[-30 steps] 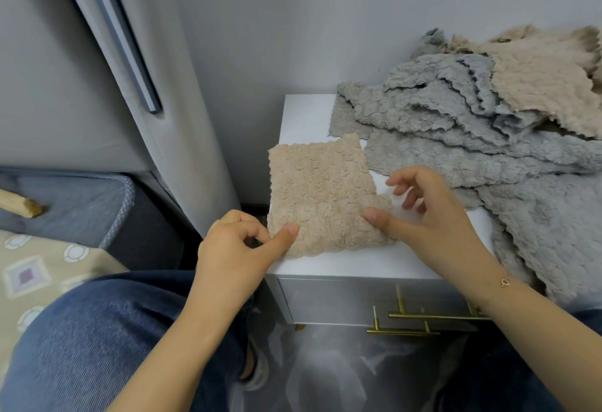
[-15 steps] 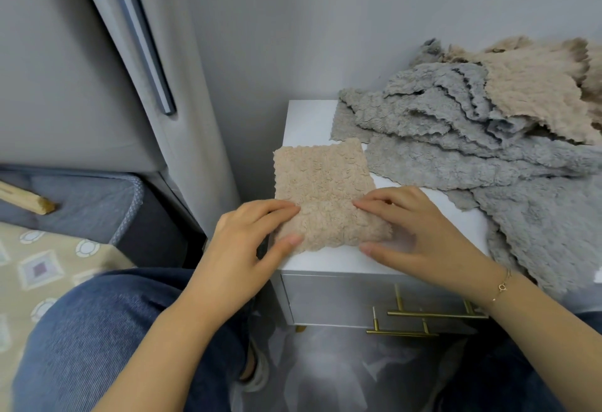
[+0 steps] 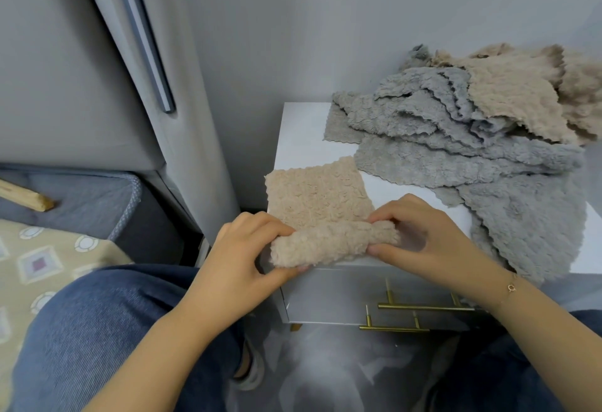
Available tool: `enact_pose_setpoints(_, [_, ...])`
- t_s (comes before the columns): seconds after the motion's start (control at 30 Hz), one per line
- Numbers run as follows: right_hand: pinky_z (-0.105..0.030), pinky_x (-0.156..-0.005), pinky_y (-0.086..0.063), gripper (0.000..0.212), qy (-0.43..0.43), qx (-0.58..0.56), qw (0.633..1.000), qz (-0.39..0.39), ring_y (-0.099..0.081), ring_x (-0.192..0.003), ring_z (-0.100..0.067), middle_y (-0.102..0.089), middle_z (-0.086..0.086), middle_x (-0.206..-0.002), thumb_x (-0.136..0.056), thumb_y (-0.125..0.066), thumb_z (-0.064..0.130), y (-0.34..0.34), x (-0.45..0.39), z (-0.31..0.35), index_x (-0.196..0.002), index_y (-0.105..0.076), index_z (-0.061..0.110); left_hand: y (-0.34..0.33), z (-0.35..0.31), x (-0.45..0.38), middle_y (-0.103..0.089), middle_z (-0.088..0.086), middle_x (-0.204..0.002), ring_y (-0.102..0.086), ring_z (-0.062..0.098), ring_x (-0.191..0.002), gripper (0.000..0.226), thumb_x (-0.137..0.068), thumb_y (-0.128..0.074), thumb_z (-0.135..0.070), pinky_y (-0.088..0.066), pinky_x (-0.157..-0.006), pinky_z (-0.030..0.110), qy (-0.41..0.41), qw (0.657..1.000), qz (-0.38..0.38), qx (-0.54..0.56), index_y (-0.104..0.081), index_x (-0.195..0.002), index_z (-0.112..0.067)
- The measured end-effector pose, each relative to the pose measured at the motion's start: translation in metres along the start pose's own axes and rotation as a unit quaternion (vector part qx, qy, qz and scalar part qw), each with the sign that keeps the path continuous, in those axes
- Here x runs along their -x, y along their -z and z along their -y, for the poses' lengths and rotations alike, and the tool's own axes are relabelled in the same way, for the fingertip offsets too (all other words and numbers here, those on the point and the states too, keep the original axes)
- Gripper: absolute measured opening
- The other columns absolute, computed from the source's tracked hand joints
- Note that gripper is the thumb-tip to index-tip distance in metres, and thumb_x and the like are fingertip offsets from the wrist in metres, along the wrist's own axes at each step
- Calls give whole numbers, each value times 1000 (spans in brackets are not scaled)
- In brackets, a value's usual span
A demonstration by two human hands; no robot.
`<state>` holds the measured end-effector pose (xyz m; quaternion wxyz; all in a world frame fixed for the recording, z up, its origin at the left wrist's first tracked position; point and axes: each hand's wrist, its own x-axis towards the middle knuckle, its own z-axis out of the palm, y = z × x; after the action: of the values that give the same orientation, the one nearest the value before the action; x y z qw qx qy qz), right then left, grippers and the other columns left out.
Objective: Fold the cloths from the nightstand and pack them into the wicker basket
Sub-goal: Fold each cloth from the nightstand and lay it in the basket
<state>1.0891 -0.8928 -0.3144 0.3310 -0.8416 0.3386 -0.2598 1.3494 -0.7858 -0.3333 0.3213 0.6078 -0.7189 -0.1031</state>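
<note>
A beige fluffy cloth (image 3: 317, 196) lies on the front left of the white nightstand (image 3: 299, 138). Its near edge is curled up into a roll along the front edge. My left hand (image 3: 247, 255) grips the left end of that roll, thumb underneath. My right hand (image 3: 420, 235) pinches the right end of the roll between fingers and thumb. A heap of grey cloths (image 3: 456, 138) and beige cloths (image 3: 514, 92) covers the right part of the nightstand. No wicker basket is in view.
The nightstand's drawer front with brass handles (image 3: 423, 307) faces me. A padded grey headboard (image 3: 97, 53) and a bed with patterned bedding (image 3: 49, 261) lie to the left. A wooden stick (image 3: 26, 198) rests on the bed. My knees in jeans flank the drawer.
Both hands moved from lying flat on the beige cloth to gripping its near edge, which is now lifted and rolled over toward the far side.
</note>
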Motion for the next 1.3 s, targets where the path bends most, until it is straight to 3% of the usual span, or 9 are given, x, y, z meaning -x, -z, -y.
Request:
enact_pose_setpoints(0.13, [-27, -77, -44, 31, -49, -113, 992, 2, -56, -85, -21, -60, -1, -93, -76, -77, 43, 1, -6, 4, -88, -73, 15, 1, -3, -2, -61, -14, -97, -54, 11, -100, 30, -76, -61, -66, -39, -88, 13, 66, 994, 0, 90, -66, -92, -41])
enact_pose_setpoints(0.27, [-22, -55, -26, 75, -92, -109, 990, -17, -33, -61, -25, -40, -22, -69, -70, -67, 65, -2, -17, 0, -80, -58, -9, 5, -8, -7, -61, -9, -93, -59, 11, -92, 32, -72, -64, -65, -46, -81, 19, 162, 968, -6, 192, -74, -83, -36])
enact_pose_setpoints(0.37, [-17, -52, -25, 63, -119, -128, 984, -37, -32, -58, -13, -35, -8, -62, -76, -70, 60, -5, -26, 0, -80, -64, -2, 5, -10, -13, -57, -10, -84, -57, 6, -77, 48, -74, -67, -66, -43, -71, 21, 244, 939, -24, 241, -74, -73, -19])
enact_pose_setpoints(0.5, [-10, -48, -27, 36, -136, -129, 979, -75, -32, -46, -3, -41, 12, -46, -79, -70, 45, -11, -35, 5, -83, -66, 9, 2, -10, -19, -50, -8, -74, -53, 3, -71, 65, -68, -70, -55, -40, -73, 21, 316, 899, -63, 296, -54, -59, 7])
enact_pose_setpoints(0.67, [-24, -54, -35, 33, -164, -78, 977, -108, -40, -40, -5, -48, 12, -42, -77, -71, 51, -17, -48, 2, -80, -62, 20, -6, -7, -25, -48, -7, -73, -49, 3, -66, 56, -66, -73, -55, -39, -72, 21, 345, 899, -120, 240, -43, -43, -13])
enact_pose_setpoints(0.8, [-32, -59, -41, 27, -127, -19, 978, -164, -42, -51, -6, -48, 9, -57, -77, -72, 49, -25, -51, -2, -81, -60, 25, -10, 1, -29, -51, -4, -82, -49, 1, -64, 47, -70, -75, -52, -39, -67, 22, 354, 907, -133, 186, -50, -55, -16])
enact_pose_setpoints(0.97, [-20, -73, -42, 16, 52, 93, 980, -168, -51, -81, -7, -56, 7, -92, -92, -62, 32, -26, -52, 2, -90, -67, 17, -11, 4, -27, -54, -4, -103, -54, 7, -81, 33, -73, -79, -43, -43, -70, 16, 316, 917, -149, 194, -58, -94, -28])
enact_pose_setpoints(1.13, [-25, -93, -41, 48, 128, 190, 972, -50, -50, -105, -10, -63, 7, -110, -92, -52, 54, -22, -45, -4, -116, -67, 16, -4, -1, -26, -54, -11, -111, -54, 9, -106, 15, -90, -67, -26, -42, -92, 17, 76, 984, -153, 58, -68, -105, -23])
enact_pose_setpoints(1.3, [-25, -93, -37, 68, 113, 216, 970, 14, -46, -108, -6, -57, 15, -118, -82, -54, 66, -14, -38, -6, -140, -43, 33, -2, 7, -16, -46, -19, -138, -40, 1, -130, 55, -87, -55, -59, -35, -109, 35, 29, 1000, -2, 8, -52, -134, -32])
